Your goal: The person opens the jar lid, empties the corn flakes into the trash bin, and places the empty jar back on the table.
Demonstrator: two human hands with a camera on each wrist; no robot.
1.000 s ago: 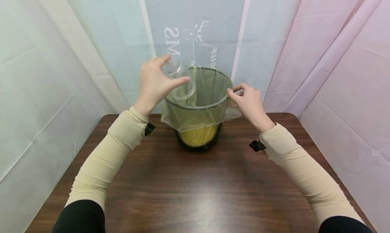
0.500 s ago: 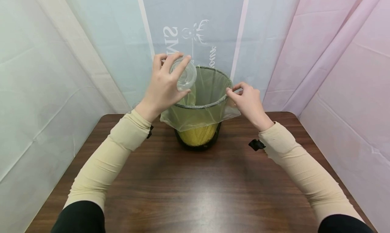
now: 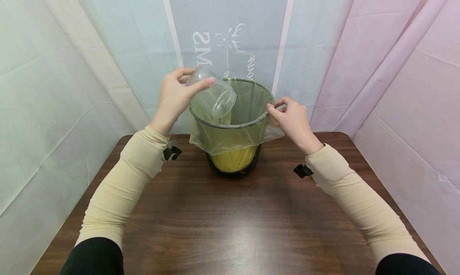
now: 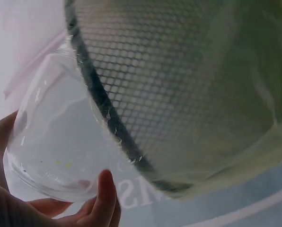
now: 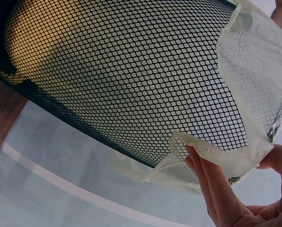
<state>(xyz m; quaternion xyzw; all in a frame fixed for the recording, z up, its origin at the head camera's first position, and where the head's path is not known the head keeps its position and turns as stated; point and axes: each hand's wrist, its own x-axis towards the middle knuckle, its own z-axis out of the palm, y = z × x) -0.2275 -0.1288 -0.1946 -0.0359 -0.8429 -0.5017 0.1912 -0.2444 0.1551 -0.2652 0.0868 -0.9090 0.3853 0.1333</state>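
A black mesh wastebasket [image 3: 235,175] stands at the back of the table, lined with a thin yellow-green bag [image 3: 230,143] folded over its rim. My left hand [image 3: 172,97] grips a clear plastic cup [image 3: 219,93] around its base, with the mouth tilted down over the basket's left side. In the left wrist view the cup [image 4: 60,118] looks empty except for tiny yellow specks. My right hand [image 3: 295,121] pinches the bag and rim at the basket's right. Through the mesh in the right wrist view [image 5: 131,71], yellow shows low in the basket.
Brown wooden table [image 3: 230,219] lies in front of the basket. Light cloth curtains [image 3: 140,35] with white lettering hang close behind and at both sides. A black strap piece [image 3: 303,171] sticks out at each wrist.
My left hand has turned the cup over and back, knuckles up half a second ago, and now holds it slanted with its mouth facing down right. My right hand stays at the rim.
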